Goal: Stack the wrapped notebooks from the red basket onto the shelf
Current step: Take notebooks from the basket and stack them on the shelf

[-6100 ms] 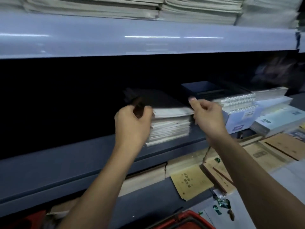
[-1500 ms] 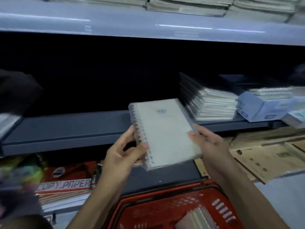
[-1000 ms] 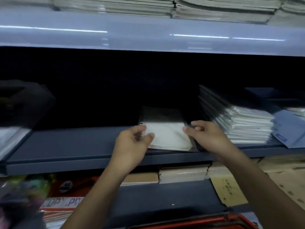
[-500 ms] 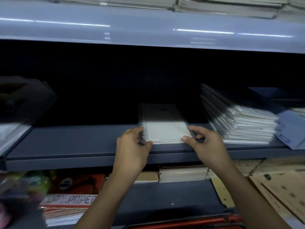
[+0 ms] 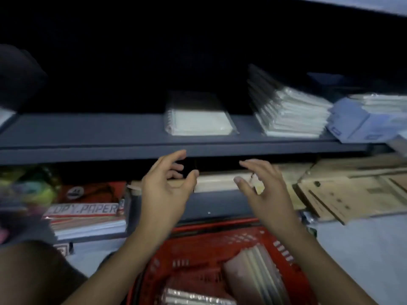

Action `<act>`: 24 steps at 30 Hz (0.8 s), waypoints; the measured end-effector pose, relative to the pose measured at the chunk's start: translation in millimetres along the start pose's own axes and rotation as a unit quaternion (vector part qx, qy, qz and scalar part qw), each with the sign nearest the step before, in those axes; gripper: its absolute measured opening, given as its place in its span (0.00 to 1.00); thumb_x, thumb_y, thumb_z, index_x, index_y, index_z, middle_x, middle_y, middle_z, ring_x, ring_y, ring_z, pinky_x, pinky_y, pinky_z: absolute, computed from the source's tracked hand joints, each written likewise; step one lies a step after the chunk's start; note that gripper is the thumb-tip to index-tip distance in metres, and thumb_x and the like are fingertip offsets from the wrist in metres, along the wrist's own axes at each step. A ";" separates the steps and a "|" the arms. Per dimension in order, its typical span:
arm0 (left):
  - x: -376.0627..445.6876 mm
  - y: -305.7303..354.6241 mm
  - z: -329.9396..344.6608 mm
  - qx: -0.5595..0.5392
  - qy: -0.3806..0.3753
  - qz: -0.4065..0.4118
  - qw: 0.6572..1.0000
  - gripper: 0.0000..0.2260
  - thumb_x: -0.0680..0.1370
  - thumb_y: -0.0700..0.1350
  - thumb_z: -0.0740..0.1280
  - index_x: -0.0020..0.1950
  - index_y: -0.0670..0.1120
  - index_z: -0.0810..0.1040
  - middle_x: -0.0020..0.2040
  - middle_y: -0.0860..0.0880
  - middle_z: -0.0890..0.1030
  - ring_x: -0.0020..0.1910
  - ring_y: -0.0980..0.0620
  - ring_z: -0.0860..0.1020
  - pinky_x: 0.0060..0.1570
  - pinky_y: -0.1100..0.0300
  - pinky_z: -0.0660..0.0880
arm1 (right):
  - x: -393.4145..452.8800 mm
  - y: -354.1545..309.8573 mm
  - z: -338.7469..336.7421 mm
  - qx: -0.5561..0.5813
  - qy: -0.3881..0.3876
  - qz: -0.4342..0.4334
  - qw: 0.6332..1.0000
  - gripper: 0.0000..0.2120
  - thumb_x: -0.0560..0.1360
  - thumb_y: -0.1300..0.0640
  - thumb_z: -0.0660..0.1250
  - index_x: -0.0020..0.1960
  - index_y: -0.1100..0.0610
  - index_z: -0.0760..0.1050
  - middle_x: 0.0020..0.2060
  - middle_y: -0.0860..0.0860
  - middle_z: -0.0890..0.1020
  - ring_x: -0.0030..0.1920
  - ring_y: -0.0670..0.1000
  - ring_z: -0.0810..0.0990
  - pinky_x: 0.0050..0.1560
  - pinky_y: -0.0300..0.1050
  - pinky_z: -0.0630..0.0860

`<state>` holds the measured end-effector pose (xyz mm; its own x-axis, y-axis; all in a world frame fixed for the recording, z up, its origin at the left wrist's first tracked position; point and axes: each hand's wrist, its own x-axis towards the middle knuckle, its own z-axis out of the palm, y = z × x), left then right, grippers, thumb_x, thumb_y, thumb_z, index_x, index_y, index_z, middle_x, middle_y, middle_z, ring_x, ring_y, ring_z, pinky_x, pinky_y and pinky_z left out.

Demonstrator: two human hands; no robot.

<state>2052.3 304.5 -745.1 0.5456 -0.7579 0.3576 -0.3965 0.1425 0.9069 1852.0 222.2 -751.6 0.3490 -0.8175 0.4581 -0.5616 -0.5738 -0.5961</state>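
A single wrapped spiral notebook (image 5: pixel 198 119) lies flat on the dark grey shelf (image 5: pixel 88 130), left of a tall stack of wrapped notebooks (image 5: pixel 286 113). My left hand (image 5: pixel 167 186) and my right hand (image 5: pixel 262 190) hover below the shelf's front edge, fingers spread, holding nothing. Beneath them stands the red basket (image 5: pixel 198 256), with several wrapped notebooks (image 5: pixel 253 274) leaning inside it and more at its near end (image 5: pixel 193 299).
Blue-white packs (image 5: pixel 363 119) sit at the shelf's right end. On the lower shelf are copy paper reams (image 5: pixel 86 214), tan books (image 5: pixel 220 181) and brown envelopes (image 5: pixel 352 194). A dark shape (image 5: pixel 17 80) is at the far left.
Both hands let go of the notebook, which stays on the shelf, and dropped below the shelf edge. The view tilted down, bringing the red basket into sight.
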 end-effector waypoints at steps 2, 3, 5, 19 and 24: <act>-37.1 -13.3 12.4 -0.016 -0.032 -0.011 0.999 0.17 0.74 0.39 0.75 0.61 0.49 0.80 0.50 0.48 0.82 0.44 0.54 0.81 0.48 0.64 0.77 | -34.4 15.6 -3.8 -0.024 -0.033 0.022 0.999 0.13 0.77 0.54 0.71 0.61 0.54 0.80 0.55 0.47 0.79 0.59 0.48 0.73 0.61 0.32 0.66; -54.4 -21.0 18.3 -0.022 -0.054 -0.032 0.998 0.17 0.74 0.39 0.75 0.60 0.51 0.80 0.48 0.48 0.82 0.43 0.54 0.81 0.48 0.66 0.77 | -51.5 24.0 -4.4 -0.032 -0.055 0.042 0.997 0.13 0.78 0.54 0.70 0.61 0.54 0.80 0.55 0.47 0.78 0.58 0.48 0.73 0.60 0.35 0.68; -85.1 -38.7 32.3 -0.028 -0.106 -0.089 0.990 0.17 0.73 0.40 0.76 0.59 0.53 0.79 0.46 0.48 0.83 0.42 0.55 0.81 0.47 0.65 0.77 | -87.3 44.3 -2.6 -0.055 -0.090 0.085 0.991 0.12 0.77 0.55 0.70 0.59 0.55 0.81 0.54 0.49 0.79 0.58 0.50 0.74 0.60 0.43 0.71; -148.1 -84.9 71.9 0.008 -0.281 -0.250 0.927 0.18 0.72 0.37 0.77 0.61 0.43 0.80 0.50 0.50 0.82 0.42 0.60 0.77 0.46 0.75 0.73 | -211.2 123.4 48.1 -0.182 -0.359 0.364 0.840 0.07 0.75 0.51 0.63 0.51 0.53 0.74 0.51 0.57 0.83 0.55 0.59 0.81 0.48 0.45 0.72; -150.1 -91.6 71.6 0.018 -0.292 -0.252 0.923 0.17 0.72 0.39 0.77 0.59 0.46 0.80 0.46 0.55 0.81 0.42 0.61 0.78 0.49 0.69 0.74 | -215.7 115.1 70.4 -0.264 -0.402 0.344 0.806 0.28 0.80 0.50 0.63 0.72 0.65 0.62 0.69 0.62 0.70 0.70 0.60 0.68 0.69 0.47 0.63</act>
<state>1953.9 359.6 -897.8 0.1818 -0.9371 -0.2980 -0.2310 -0.3352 0.9134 1764.9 329.0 -965.4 0.0727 -0.8231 -0.5632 -0.9969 -0.0432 -0.0655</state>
